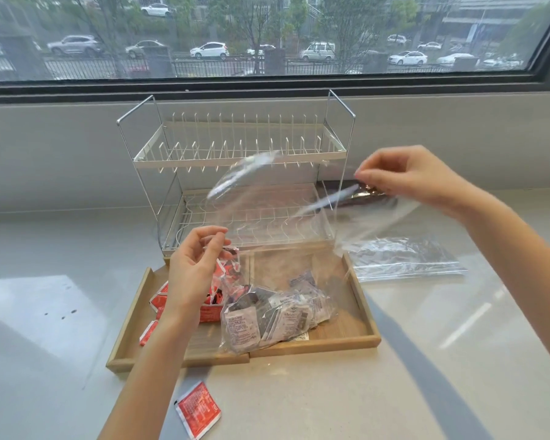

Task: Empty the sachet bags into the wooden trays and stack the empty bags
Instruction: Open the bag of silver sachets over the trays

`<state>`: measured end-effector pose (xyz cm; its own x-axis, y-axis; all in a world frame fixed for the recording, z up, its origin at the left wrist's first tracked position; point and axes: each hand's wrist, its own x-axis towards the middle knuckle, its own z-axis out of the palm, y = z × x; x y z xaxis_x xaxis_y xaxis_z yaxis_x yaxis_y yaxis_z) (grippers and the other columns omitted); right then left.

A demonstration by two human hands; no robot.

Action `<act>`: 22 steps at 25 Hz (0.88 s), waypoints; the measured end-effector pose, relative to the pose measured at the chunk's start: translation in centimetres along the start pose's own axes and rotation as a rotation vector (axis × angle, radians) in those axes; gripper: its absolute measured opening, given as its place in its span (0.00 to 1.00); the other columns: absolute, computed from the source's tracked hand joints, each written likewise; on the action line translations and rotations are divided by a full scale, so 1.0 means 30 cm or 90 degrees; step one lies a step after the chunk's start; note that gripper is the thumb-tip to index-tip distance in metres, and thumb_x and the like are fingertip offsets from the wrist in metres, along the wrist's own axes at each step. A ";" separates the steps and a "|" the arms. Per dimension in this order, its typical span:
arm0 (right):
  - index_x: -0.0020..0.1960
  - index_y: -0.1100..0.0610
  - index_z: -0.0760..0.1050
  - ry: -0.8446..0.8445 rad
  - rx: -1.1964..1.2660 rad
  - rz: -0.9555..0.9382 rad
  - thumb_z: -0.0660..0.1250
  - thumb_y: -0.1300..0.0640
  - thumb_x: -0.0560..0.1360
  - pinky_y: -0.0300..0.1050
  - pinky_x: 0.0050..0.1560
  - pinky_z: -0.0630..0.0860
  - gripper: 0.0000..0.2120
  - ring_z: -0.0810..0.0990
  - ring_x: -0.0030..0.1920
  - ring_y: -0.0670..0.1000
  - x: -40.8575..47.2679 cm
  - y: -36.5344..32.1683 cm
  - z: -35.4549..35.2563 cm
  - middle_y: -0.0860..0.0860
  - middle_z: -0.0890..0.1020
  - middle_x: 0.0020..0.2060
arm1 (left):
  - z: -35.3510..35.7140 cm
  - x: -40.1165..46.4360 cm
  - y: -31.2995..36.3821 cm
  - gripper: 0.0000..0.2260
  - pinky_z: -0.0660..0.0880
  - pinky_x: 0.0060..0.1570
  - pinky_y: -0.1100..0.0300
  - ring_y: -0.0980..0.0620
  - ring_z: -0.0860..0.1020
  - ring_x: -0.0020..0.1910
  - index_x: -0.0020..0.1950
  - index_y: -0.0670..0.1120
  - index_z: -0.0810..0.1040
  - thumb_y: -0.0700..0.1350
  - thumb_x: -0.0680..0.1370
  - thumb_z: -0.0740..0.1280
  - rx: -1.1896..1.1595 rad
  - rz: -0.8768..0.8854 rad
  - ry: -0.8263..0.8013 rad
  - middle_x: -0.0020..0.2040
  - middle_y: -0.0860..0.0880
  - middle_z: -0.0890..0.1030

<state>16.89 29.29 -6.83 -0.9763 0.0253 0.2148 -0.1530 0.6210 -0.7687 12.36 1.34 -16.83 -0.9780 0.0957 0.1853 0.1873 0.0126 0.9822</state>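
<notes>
I hold a clear plastic bag (pixel 277 211) up over two wooden trays, mouth down. My left hand (pixel 194 268) pinches its lower left corner and my right hand (pixel 407 176) pinches its upper right corner. Grey and white sachets (pixel 277 315) lie heaped at the bag's mouth in the right wooden tray (pixel 367 315). Red sachets (pixel 159 301) fill the left wooden tray (pixel 131 315), partly hidden by my left forearm. An empty clear bag (pixel 407 258) lies flat on the counter right of the trays.
A white two-tier wire dish rack (pixel 235 154) stands just behind the trays against the window ledge. One red sachet (pixel 198 409) lies loose on the counter in front of the trays. A dark packet (pixel 362 195) lies behind the rack on the right.
</notes>
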 end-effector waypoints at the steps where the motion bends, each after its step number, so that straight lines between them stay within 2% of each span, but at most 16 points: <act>1: 0.41 0.54 0.78 0.042 -0.020 -0.040 0.67 0.60 0.72 0.26 0.35 0.72 0.02 0.76 0.29 0.36 0.011 -0.025 -0.022 0.39 0.81 0.26 | 0.002 0.000 0.003 0.05 0.74 0.34 0.71 0.65 0.77 0.29 0.44 0.51 0.76 0.42 0.76 0.63 0.003 0.003 -0.005 0.39 0.52 0.78; 3: 0.43 0.54 0.79 0.078 -0.098 -0.108 0.68 0.58 0.71 0.25 0.40 0.72 0.01 0.77 0.33 0.35 0.029 -0.054 -0.036 0.39 0.81 0.31 | 0.001 0.000 0.008 0.05 0.76 0.38 0.67 0.64 0.77 0.30 0.44 0.51 0.76 0.42 0.76 0.63 0.005 0.009 -0.006 0.39 0.51 0.78; 5: 0.46 0.51 0.78 0.123 -0.130 -0.146 0.67 0.52 0.72 0.27 0.44 0.72 0.05 0.77 0.37 0.35 0.036 -0.047 -0.018 0.37 0.80 0.37 | -0.006 0.002 0.006 0.05 0.76 0.45 0.56 0.64 0.77 0.30 0.44 0.50 0.76 0.42 0.76 0.63 0.003 0.002 0.005 0.40 0.51 0.79; 8: 0.53 0.48 0.74 0.281 0.053 -0.116 0.58 0.50 0.77 0.31 0.48 0.74 0.09 0.78 0.45 0.37 0.023 0.036 0.045 0.40 0.80 0.44 | -0.019 0.007 -0.005 0.06 0.75 0.52 0.46 0.61 0.79 0.33 0.44 0.51 0.77 0.42 0.76 0.63 -0.003 -0.013 0.030 0.41 0.52 0.80; 10: 0.58 0.50 0.71 0.348 0.201 -0.010 0.53 0.50 0.78 0.36 0.51 0.75 0.13 0.77 0.49 0.40 -0.003 0.132 0.123 0.48 0.79 0.51 | -0.022 0.009 -0.010 0.06 0.75 0.53 0.46 0.61 0.79 0.35 0.44 0.52 0.77 0.42 0.76 0.63 -0.003 -0.015 0.030 0.41 0.52 0.80; 12: 0.64 0.52 0.67 0.292 0.260 0.120 0.52 0.46 0.76 0.47 0.60 0.72 0.20 0.75 0.59 0.48 -0.046 0.234 0.228 0.54 0.74 0.62 | -0.019 0.013 -0.011 0.06 0.76 0.50 0.50 0.62 0.79 0.35 0.44 0.52 0.77 0.42 0.76 0.63 -0.005 -0.009 0.026 0.41 0.52 0.80; 14: 0.72 0.52 0.57 0.130 0.201 0.231 0.55 0.42 0.75 0.53 0.69 0.63 0.29 0.65 0.70 0.52 -0.098 0.314 0.340 0.52 0.64 0.71 | -0.015 0.018 -0.012 0.06 0.78 0.44 0.58 0.62 0.80 0.35 0.45 0.52 0.77 0.43 0.76 0.62 -0.007 0.002 0.018 0.41 0.52 0.80; 15: 0.74 0.53 0.51 0.053 0.173 0.269 0.58 0.43 0.75 0.53 0.70 0.60 0.31 0.61 0.72 0.53 -0.122 0.338 0.392 0.51 0.60 0.73 | -0.014 0.020 -0.013 0.06 0.78 0.41 0.62 0.62 0.80 0.35 0.46 0.52 0.77 0.43 0.77 0.62 -0.009 0.005 0.015 0.41 0.52 0.79; 17: 0.75 0.54 0.46 -0.031 0.191 0.317 0.64 0.50 0.74 0.50 0.69 0.60 0.37 0.62 0.70 0.51 -0.158 0.380 0.480 0.50 0.60 0.72 | -0.013 0.024 -0.021 0.06 0.78 0.38 0.66 0.62 0.81 0.36 0.47 0.51 0.77 0.44 0.77 0.61 -0.014 0.008 0.011 0.42 0.52 0.80; 19: 0.74 0.55 0.51 -0.052 0.241 0.339 0.68 0.56 0.72 0.44 0.65 0.64 0.37 0.67 0.66 0.50 -0.176 0.419 0.541 0.52 0.68 0.67 | -0.017 0.025 -0.038 0.07 0.78 0.41 0.67 0.61 0.81 0.40 0.52 0.51 0.77 0.46 0.77 0.60 -0.017 -0.002 -0.009 0.45 0.53 0.81; 22: 0.67 0.56 0.64 -0.054 0.189 0.328 0.70 0.60 0.70 0.40 0.62 0.67 0.28 0.71 0.64 0.51 -0.177 0.461 0.588 0.51 0.73 0.58 | -0.031 0.004 -0.121 0.16 0.75 0.49 0.70 0.63 0.78 0.51 0.63 0.51 0.71 0.48 0.75 0.62 0.033 -0.068 -0.062 0.53 0.57 0.80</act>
<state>17.26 23.94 -29.24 -0.9429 0.1952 -0.2700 0.3195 0.2999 -0.8989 11.47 0.37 -20.34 -0.9796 0.1868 0.0739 0.0899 0.0787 0.9928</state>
